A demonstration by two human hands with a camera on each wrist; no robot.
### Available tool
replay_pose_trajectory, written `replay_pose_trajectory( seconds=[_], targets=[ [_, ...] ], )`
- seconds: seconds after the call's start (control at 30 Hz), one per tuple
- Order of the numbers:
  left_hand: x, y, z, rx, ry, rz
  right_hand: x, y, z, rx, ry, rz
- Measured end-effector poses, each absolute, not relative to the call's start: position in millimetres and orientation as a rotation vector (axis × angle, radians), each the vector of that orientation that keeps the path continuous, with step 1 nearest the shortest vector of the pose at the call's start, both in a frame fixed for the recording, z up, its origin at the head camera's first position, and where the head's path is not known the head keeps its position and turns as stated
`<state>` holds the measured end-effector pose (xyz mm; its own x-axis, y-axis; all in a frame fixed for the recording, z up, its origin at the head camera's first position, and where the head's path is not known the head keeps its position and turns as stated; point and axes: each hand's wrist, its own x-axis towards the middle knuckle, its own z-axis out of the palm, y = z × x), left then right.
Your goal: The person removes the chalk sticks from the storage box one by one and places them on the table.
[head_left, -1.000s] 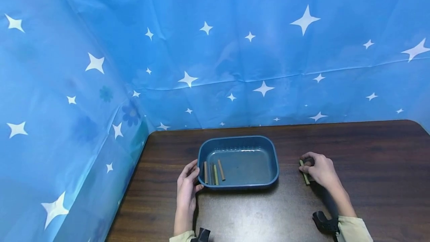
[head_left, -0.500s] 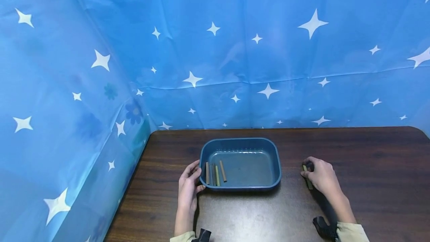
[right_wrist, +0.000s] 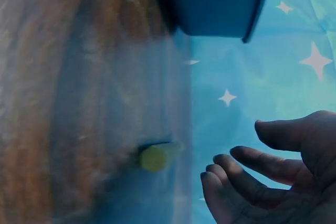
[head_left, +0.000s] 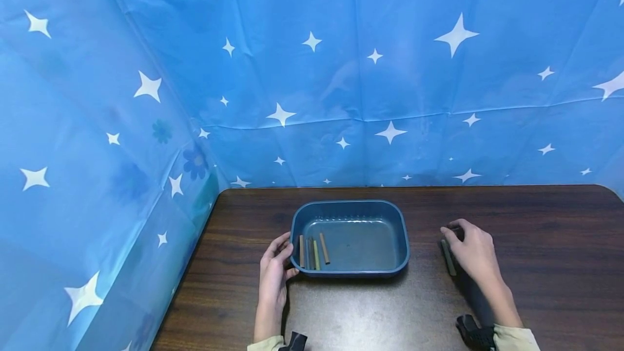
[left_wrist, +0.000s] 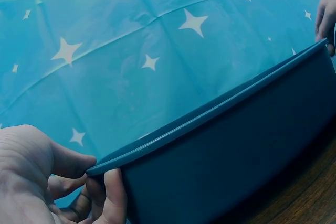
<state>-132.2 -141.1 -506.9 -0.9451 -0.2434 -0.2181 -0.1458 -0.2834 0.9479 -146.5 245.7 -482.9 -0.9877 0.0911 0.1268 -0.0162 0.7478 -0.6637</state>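
Observation:
My left hand [head_left: 274, 272] grips the left end of a blue rectangular plastic tub [head_left: 401, 221]. In the left wrist view its thumb lies on the tub's rim [left_wrist: 207, 115], with fingers against the outer wall. Several thin sticks lie at the left inside the tub, among them a yellow-green stick [head_left: 316, 255] and a brown stick [head_left: 324, 248]. To the right, a green stick [head_left: 448, 258] lies on the table. Just above and beside it is my right hand [head_left: 473, 248]; in the right wrist view its loosely bent fingers hold nothing, apart from the stick's round, pale end [right_wrist: 154, 158].
The dark wood-grain table [head_left: 370, 307] has rounded far corners. Behind it and along the left hangs a blue curtain [head_left: 312, 80] with white stars. Black wrist mounts sit on both forearms, one being the right mount [head_left: 474, 332].
My right hand pinched the green stick earlier; now it has let go and moved slightly up and right, leaving the stick on the table. The left hand keeps its grip on the tub.

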Motion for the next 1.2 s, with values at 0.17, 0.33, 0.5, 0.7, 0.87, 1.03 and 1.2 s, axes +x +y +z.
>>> replay_pose_trajectory(
  seconds=[0.17, 0.33, 0.5, 0.7, 0.87, 1.03, 1.2],
  targets=[
    [-131.9, -142.3, -507.6, 0.506, -1.85, -2.413, -140.5, 243.8, -470.4, -0.044, -2.728, 1.109],
    [-131.3, -141.0, -506.4, 0.519, -1.842, -2.426, -136.7, 239.4, -461.9, -0.043, -2.686, 1.106],
    [-132.0, -140.8, -506.1, 0.509, -1.844, -2.435, -134.3, 231.1, -454.2, -0.024, -2.662, 1.092],
    [-133.1, -142.1, -506.6, 0.52, -1.827, -2.43, -133.3, 217.5, -441.1, 0.041, -2.647, 1.122],
    [-132.9, -144.7, -508.6, 0.523, -1.819, -2.423, -135.1, 200.1, -434.7, 0.11, -2.642, 1.156],
    [-132.4, -144.4, -508.1, 0.484, -1.799, -2.433, -136.8, 181.8, -429.9, 0.159, -2.632, 1.176],
    [-131.2, -142.6, -506.0, 0.481, -1.797, -2.44, -137.9, 162.1, -431.2, 0.205, -2.612, 1.213]
  ],
)
